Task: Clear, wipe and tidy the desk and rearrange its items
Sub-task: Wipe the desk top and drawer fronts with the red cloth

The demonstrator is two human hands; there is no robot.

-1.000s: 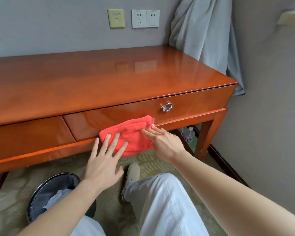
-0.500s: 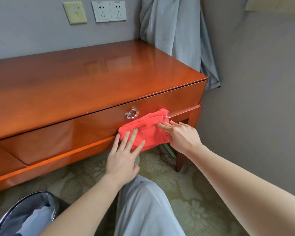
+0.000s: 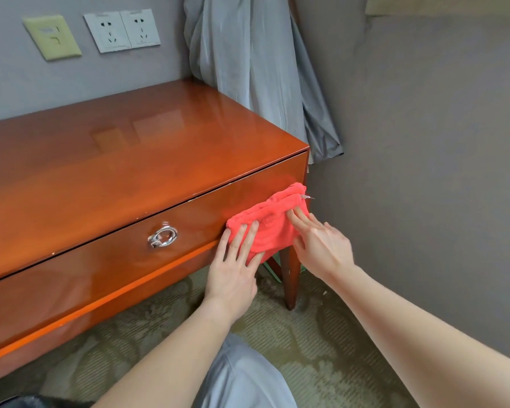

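Your left hand [image 3: 236,269] is lying flat with its fingers straight and slightly spread, pressing the lower left part of the cloth [image 3: 268,228] against the front of the desk [image 3: 130,160]. Your right hand [image 3: 321,245] is pressing the cloth's upper right part with straight fingertips, nothing pinched. You are holding the cloth at the right end of the drawer front [image 3: 100,251], right at the desk's front right corner and just above the leg [image 3: 290,278]. It is showing as a coral-red, plush cloth, folded over so a doubled edge is running along its top, with a small pale tag sticking out at its upper right corner and its lower edge hanging below the desk's orange rail. To its left, well apart, the metal ring pull [image 3: 162,237] is hanging on the drawer front. A grey curtain [image 3: 248,69] is hanging behind the desk's back right corner.
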